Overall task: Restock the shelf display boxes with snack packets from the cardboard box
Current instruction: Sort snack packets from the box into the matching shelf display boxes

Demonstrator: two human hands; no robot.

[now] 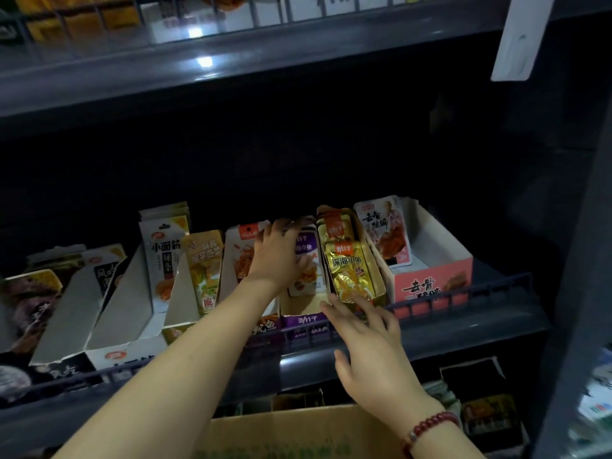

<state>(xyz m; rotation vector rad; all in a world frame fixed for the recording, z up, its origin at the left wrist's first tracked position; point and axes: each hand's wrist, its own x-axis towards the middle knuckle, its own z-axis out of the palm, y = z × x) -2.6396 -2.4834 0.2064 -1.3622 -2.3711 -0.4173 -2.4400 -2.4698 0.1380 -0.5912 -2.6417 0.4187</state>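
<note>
My left hand [276,256] reaches into the purple display box [303,319], fingers over the top of the white-and-purple snack packets [307,248] and thumb on their front, gripping them. My right hand [371,346] is spread with straight fingers, its fingertips touching the bottom of the gold fish-snack packets [347,265] that stand in the narrow gold box just to the right. A red bead bracelet sits on that wrist. The brown cardboard box [281,432] is below, at the bottom edge of the view, its inside hidden.
More display boxes line the shelf: a pink box [433,281] with a few white packets at right, white and gold boxes at left. A dark wire rail [463,294] runs along the shelf front. Another shelf [231,58] hangs overhead; more goods sit below.
</note>
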